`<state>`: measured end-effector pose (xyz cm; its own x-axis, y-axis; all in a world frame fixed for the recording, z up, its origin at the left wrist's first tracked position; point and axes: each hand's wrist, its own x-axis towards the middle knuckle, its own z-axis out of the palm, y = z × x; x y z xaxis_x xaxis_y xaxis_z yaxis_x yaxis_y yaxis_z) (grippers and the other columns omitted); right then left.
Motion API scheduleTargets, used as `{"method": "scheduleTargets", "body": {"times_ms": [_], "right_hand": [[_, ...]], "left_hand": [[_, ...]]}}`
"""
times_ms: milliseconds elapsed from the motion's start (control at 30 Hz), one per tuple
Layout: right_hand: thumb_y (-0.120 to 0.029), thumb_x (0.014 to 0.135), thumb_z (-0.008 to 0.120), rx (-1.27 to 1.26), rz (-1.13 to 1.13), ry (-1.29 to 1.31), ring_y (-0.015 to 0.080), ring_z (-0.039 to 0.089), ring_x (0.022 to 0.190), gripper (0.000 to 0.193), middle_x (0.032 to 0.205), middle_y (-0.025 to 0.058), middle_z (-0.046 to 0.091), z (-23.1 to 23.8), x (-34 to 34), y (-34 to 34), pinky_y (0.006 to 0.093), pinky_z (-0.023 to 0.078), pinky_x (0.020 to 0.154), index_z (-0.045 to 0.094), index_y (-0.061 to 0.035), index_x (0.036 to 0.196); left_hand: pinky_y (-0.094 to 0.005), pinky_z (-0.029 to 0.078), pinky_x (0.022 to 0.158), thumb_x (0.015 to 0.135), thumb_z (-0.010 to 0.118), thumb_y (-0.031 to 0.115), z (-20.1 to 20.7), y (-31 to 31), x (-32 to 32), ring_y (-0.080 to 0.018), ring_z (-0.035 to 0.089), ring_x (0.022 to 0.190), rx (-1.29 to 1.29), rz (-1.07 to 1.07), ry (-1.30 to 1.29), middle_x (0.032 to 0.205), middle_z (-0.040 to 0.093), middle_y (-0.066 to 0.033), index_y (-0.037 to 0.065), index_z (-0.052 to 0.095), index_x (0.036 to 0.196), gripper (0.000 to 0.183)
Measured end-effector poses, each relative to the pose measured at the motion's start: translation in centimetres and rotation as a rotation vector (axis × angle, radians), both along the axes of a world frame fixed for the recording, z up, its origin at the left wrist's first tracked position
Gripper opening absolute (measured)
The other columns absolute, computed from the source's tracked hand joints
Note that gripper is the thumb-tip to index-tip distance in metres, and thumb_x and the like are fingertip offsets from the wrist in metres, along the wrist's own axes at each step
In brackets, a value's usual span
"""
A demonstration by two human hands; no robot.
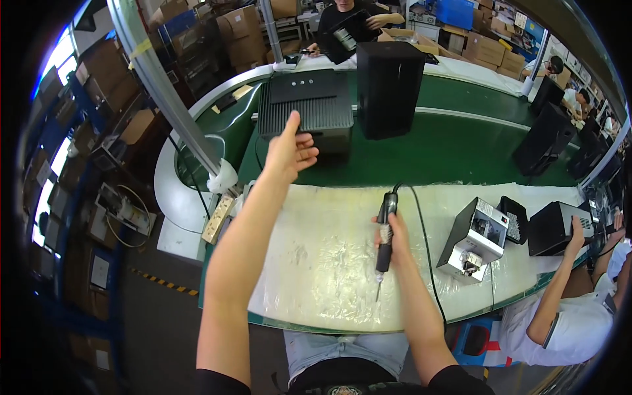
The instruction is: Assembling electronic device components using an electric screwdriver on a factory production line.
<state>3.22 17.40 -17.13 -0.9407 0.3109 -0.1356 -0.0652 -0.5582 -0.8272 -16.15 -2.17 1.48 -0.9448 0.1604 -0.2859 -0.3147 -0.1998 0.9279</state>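
My right hand [397, 238] is wrapped round a black electric screwdriver [384, 258]. Its thin bit points down toward the near edge of the bench, and a black cord leads away from its top. My left hand [293, 151] is stretched forward, thumb raised and fingers loosely apart, with nothing in it. Just beyond it on the green conveyor lies a black box with a ribbed top [309, 108]; whether the fingertips touch it I cannot tell. A tall black cabinet [390, 92] stands upright to the right of that box.
A whitish sheet [316, 257] covers the bench before me. An opened metal housing [475, 240] sits on its right side, beside a co-worker's hand [577, 236] on a black box [552, 228]. A metal post [158, 82] and a power strip [218, 220] stand left. Another person [342, 26] handles a black panel across the conveyor.
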Motion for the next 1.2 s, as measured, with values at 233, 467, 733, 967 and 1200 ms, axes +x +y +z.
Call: {"method": "scheduleTargets", "body": {"times_ms": [233, 467, 733, 967, 1200], "right_hand": [[-0.028, 0.099, 0.046, -0.112, -0.001, -0.007, 0.0169, 0.054, 0.047, 0.027, 0.096, 0.0146, 0.062, -0.9, -0.5, 0.8, 0.0313, 0.047, 0.039, 0.041, -0.0081, 0.116], [-0.022, 0.094, 0.057, 0.063, 0.026, -0.07, 0.0156, 0.055, 0.048, 0.044, 0.102, 0.0157, 0.063, -0.6, -0.4, 0.6, 0.0304, 0.047, 0.039, 0.034, -0.0084, 0.129], [-0.019, 0.087, 0.068, 0.736, -0.4, -0.192, 0.0259, 0.063, 0.071, 0.052, 0.095, 0.0153, 0.061, -2.9, 0.0, 4.9, 0.0382, 0.051, 0.063, 0.046, 0.0001, 0.13], [-0.024, 0.082, 0.07, 1.406, -0.471, -0.422, 0.0398, 0.054, 0.098, 0.062, 0.105, 0.0242, 0.057, -1.8, 1.0, 5.1, 0.0441, 0.045, 0.087, 0.048, 0.0055, 0.132], [-0.012, 0.089, 0.063, 1.229, -0.652, -0.063, 0.0266, 0.056, 0.102, 0.04, 0.114, 0.014, 0.057, 1.2, 2.5, 3.3, 0.0346, 0.046, 0.088, 0.054, 0.0011, 0.126]], "left_hand": [[-0.0427, 0.055, 0.065, 0.079, 0.058, 0.072, 3.3, 3.4, -7.2, -0.025, 0.063, 0.061, -0.204, 0.051, 0.084, 0.07, 0.058, -0.0082, 0.002, 0.058, 0.075, 0.07], [-0.0471, 0.056, 0.071, 0.081, 0.047, 0.078, 4.0, 6.0, -12.0, -0.0276, 0.065, 0.068, -0.292, -0.004, 0.07, 0.071, 0.057, -0.0084, 0.004, 0.055, 0.076, 0.075], [-0.0393, 0.054, 0.061, 0.097, 0.036, 0.058, -3.0, 4.8, -9.3, -0.0268, 0.067, 0.066, -0.44, -0.16, 0.491, 0.075, 0.064, -0.0114, 0.002, 0.06, 0.08, 0.064], [-0.045, 0.048, 0.072, 0.088, 0.057, 0.017, -17.7, -4.2, 5.6, -0.0345, 0.06, 0.082, -1.278, -0.329, 1.149, 0.084, 0.063, -0.0142, 0.003, 0.062, 0.082, 0.016], [-0.0418, 0.046, 0.081, 0.08, 0.06, 0.005, -20.8, -8.2, 10.6, -0.0314, 0.058, 0.09, -1.112, -0.027, 1.182, 0.089, 0.061, -0.0111, 0.004, 0.06, 0.085, 0.005]]}}
